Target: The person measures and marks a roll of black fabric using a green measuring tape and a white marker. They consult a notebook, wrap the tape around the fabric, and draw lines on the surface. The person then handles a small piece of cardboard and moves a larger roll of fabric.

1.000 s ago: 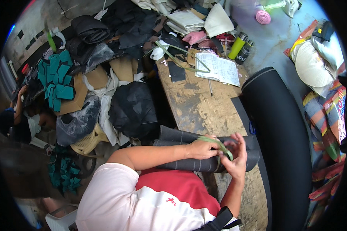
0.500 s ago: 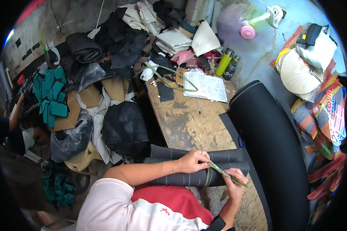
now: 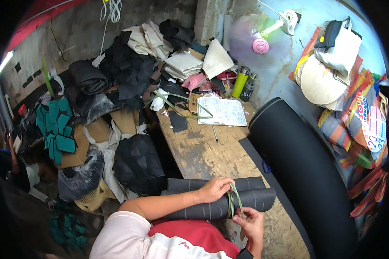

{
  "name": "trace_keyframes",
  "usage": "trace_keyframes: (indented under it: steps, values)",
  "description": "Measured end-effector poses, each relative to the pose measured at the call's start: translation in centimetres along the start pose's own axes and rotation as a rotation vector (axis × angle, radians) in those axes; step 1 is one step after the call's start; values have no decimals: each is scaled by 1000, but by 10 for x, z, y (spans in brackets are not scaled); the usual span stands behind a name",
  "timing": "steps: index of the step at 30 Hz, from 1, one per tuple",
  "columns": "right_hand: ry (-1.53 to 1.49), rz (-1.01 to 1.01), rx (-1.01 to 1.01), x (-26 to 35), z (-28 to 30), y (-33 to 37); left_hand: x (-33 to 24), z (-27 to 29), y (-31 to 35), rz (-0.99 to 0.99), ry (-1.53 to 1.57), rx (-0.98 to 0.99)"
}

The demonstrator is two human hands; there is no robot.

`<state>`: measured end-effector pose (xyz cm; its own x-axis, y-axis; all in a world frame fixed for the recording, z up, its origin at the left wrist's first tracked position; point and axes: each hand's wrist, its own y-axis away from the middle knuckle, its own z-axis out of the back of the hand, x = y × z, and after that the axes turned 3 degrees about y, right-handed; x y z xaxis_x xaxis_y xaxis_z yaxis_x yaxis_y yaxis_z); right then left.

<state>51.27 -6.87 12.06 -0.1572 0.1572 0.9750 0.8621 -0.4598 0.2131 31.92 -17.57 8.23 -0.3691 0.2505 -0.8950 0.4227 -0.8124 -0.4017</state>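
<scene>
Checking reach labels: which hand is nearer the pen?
Left: the left hand sits below the pen in the picture; the right hand is farther below, toward the right.

Pinching a green strip [image 3: 231, 203] with the left hand [image 3: 216, 189] and the right hand [image 3: 251, 224], across gray cloth rolls [image 3: 203, 209] on the near part of the table [image 3: 203, 153] and past its left edge. Toward the table's far end, an open notebook [image 3: 221, 111], a pen [image 3: 215, 133], a green bottle [image 3: 240, 83] and a black bottle [image 3: 248, 90]. Along the table's right side, a large black roll [image 3: 298, 155]. Beyond the table, a pink-hubbed fan [image 3: 260, 45].
</scene>
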Motion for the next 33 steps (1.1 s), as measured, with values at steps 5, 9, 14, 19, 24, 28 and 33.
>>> trace_keyframes:
  steps: [5, 9, 14, 19, 24, 28, 33]
  values:
    - [-367, -220, 229, -8, -13, -3, -3, -7, 4, -124, -125, 44]
    - [-138, -144, 186, -17, -33, -7, -6, -8, 5, -9, -106, 44]
    - [586, 363, -13, -17, -48, -7, -7, -7, 6, 45, -5, 10]
    - [901, 558, -178, -12, -41, -8, -12, -9, 10, 33, 5, 9]
    - [868, 543, -362, -13, -35, -17, -14, -9, 11, 35, 49, -42]
    - [928, 604, -444, -12, -38, -35, -11, -11, 8, 7, 1, -49]
    - [1263, 601, -341, -7, -28, -42, -12, -13, 3, 11, -34, -23]
